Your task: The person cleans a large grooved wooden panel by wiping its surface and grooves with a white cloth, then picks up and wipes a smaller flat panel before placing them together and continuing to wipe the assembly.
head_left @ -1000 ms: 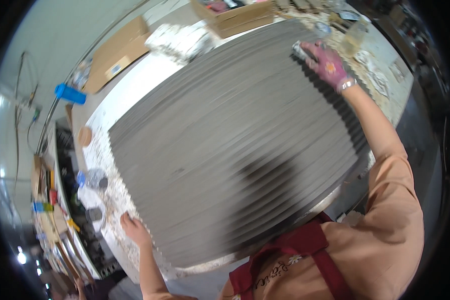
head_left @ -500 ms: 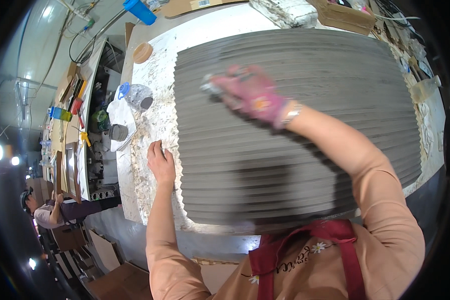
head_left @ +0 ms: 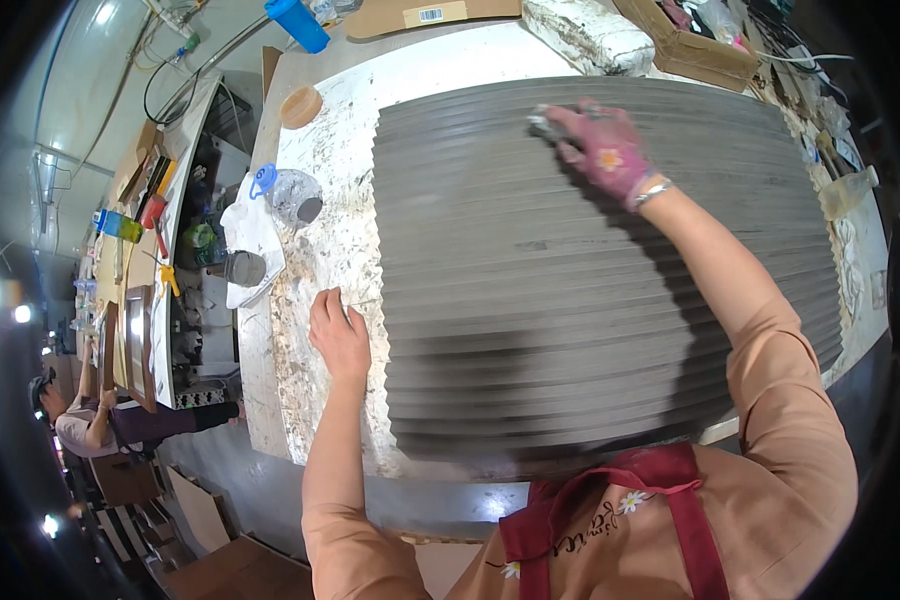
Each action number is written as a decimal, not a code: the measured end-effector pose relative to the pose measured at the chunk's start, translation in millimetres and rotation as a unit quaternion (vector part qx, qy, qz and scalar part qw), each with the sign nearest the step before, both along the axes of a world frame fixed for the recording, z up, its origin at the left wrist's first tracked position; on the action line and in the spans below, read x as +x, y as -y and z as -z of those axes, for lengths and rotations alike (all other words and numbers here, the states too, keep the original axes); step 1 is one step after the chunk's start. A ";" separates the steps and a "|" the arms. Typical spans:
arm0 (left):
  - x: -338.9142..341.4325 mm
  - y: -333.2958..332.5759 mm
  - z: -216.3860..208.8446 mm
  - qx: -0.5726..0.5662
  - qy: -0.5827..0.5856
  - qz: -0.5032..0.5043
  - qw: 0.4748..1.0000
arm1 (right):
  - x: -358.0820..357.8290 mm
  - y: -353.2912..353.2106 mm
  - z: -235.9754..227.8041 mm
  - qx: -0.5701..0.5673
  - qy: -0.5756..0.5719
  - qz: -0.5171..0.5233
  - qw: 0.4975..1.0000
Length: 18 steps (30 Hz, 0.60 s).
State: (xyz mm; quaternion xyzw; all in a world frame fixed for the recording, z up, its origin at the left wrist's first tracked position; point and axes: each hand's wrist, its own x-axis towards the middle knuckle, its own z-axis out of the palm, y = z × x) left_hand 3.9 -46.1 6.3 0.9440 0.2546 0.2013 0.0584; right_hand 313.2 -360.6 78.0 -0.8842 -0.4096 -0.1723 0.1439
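Note:
A large grey ribbed panel (head_left: 530, 270) with wavy side edges lies on the worktable. My right hand (head_left: 605, 150), in a pink glove with a flower on it, is over the panel's far part. Its fingers grip a small crumpled whitish-grey cloth (head_left: 545, 124) against the ribs; most of the cloth is hidden in the hand. My bare left hand (head_left: 340, 335) rests on the stained white table covering (head_left: 320, 250), just beside the panel's left edge. Its fingers are loosely extended and thumb apart, with nothing visible in them.
Left of the panel stand a clear jug (head_left: 298, 198) with a blue handle, a cup of grey liquid (head_left: 243, 268) and a tan round lid (head_left: 300, 106). A wrapped block (head_left: 590, 38) and a cardboard box (head_left: 690, 45) sit behind. Another person (head_left: 90, 425) works at a side bench.
My right hand has swept the cloth rightward and farther away across the panel. My left hand stays beside the left edge. The whole view has shifted slightly.

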 end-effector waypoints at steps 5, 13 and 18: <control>4.3 -5.6 -5.9 -0.002 0.006 0.015 1.000 | -31.4 -144.3 5.2 0.127 -0.017 -0.114 0.985; -2.4 -9.8 -2.0 -0.002 0.025 0.056 0.998 | -9.0 -102.0 3.2 -0.012 -0.097 -0.057 0.994; 5.0 -4.6 -7.1 -0.003 0.017 0.049 0.999 | 79.6 119.7 56.8 0.012 -0.004 0.090 0.996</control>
